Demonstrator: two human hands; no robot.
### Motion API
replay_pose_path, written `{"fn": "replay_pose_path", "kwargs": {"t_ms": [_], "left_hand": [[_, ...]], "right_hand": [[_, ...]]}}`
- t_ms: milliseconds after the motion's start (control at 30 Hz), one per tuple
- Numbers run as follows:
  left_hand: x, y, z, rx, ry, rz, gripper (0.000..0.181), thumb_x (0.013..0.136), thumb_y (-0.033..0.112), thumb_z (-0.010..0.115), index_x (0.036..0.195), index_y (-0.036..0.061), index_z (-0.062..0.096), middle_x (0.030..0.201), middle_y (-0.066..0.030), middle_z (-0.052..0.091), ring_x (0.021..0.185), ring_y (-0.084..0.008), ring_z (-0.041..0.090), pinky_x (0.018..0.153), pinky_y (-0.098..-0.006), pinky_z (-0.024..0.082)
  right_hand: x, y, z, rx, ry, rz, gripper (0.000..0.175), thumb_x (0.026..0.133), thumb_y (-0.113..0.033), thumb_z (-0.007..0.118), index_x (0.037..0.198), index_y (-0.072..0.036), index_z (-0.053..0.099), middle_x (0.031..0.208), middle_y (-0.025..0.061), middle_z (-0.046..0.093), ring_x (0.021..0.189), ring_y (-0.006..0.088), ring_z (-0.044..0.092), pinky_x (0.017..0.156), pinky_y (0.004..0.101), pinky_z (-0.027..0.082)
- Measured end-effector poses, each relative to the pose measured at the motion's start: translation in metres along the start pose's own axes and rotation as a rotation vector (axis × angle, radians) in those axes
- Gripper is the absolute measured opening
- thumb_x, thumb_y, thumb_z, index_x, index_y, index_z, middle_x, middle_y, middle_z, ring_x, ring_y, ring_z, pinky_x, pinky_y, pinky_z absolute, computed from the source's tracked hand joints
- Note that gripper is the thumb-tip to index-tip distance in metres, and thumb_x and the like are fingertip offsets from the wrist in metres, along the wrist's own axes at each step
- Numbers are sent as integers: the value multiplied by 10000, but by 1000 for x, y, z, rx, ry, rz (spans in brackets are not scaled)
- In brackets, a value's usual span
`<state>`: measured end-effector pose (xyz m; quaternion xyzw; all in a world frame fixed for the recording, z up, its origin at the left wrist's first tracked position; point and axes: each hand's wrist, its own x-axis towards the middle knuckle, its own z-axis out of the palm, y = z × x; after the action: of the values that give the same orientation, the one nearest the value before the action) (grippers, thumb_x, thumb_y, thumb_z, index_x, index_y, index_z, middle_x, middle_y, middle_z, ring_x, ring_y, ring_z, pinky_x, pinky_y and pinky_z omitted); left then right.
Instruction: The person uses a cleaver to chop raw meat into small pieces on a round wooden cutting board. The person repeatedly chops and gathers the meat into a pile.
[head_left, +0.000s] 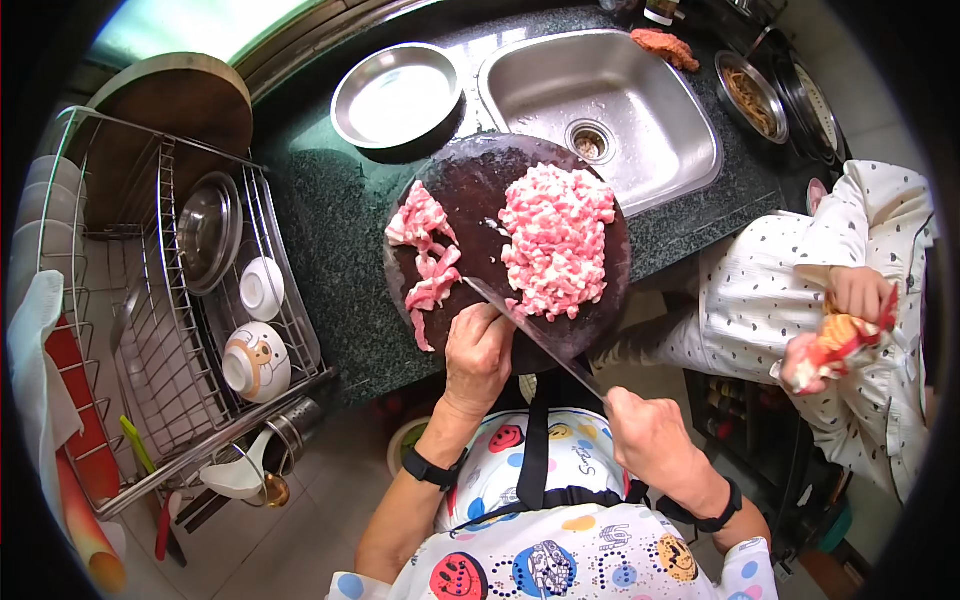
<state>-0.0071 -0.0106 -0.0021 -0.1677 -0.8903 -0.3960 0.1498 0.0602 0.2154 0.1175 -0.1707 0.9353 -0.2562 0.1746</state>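
Note:
My right hand (652, 439) grips the handle of a cleaver or kitchen knife (551, 341), whose blade slants up and left over the near part of a round dark chopping board (480, 165). My left hand (478, 349) is at the board's near edge, beside the blade, its fingers bent down; a small bit of pink meat shows at the blade near them. Whether the fingers pinch meat is hidden. A large heap of diced raw meat (556, 240) lies on the board's right side. Uncut strips of raw meat (429, 255) lie at its left, by the blade's tip.
Beyond the board are a round metal pan (396, 94) and a steel sink (600, 71). A wire dish rack (161, 300) with bowls and a lid stands left. An orange cloth (666, 48) lies behind the sink. Another person (780, 277) stands close at right, holding a red packet.

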Motion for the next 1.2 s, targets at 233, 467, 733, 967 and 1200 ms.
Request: {"fn": "replay_pose_path", "kwargs": {"t_ms": [233, 467, 733, 967, 1200], "left_hand": [[1, -1, 1, 26, 27, 24, 225, 752, -66, 721, 968, -5, 700, 1043, -114, 666, 974, -306, 641, 839, -407, 514], [1, 4, -3, -89, 89, -38, 293, 750, -84, 766, 1025, 2, 711, 1038, -125, 679, 965, -312, 663, 820, -387, 542], [2, -1, -6, -58, 14, -2, 209, 767, -53, 735, 966, -6, 691, 1001, -115, 661, 950, -316, 645, 833, -400, 520], [4, -4, -6, -48, -23, 15, 268, 731, -77, 725, 986, -2, 692, 1002, -128, 658, 963, -339, 639, 844, -417, 525], [3, 2, -7, 26, 44, -6, 248, 770, -21, 766, 1006, 28, 705, 1059, -95, 675, 1000, -309, 625, 862, -409, 508]], "right_hand": [[22, -1, 11, 25, 45, 10, 185, 759, 60, 606, 886, -9, 491, 721, 198, 621, 651, 413, 653, 571, 482, 520], [-4, -1, -11, 100, 95, 35, 97, 865, 23, 604, 869, -9, 511, 696, 200, 619, 623, 409, 636, 547, 473, 501], [-10, -8, -2, 84, 34, 56, 134, 837, 37, 617, 886, -5, 500, 714, 205, 615, 627, 413, 628, 547, 473, 494], [28, -12, 16, 66, 95, 14, 134, 835, 51, 595, 845, -6, 474, 681, 214, 595, 609, 427, 611, 540, 484, 480], [-4, -2, 0, 93, 62, 72, 94, 855, 30, 595, 874, -12, 513, 718, 192, 630, 642, 402, 645, 568, 470, 509]]}}
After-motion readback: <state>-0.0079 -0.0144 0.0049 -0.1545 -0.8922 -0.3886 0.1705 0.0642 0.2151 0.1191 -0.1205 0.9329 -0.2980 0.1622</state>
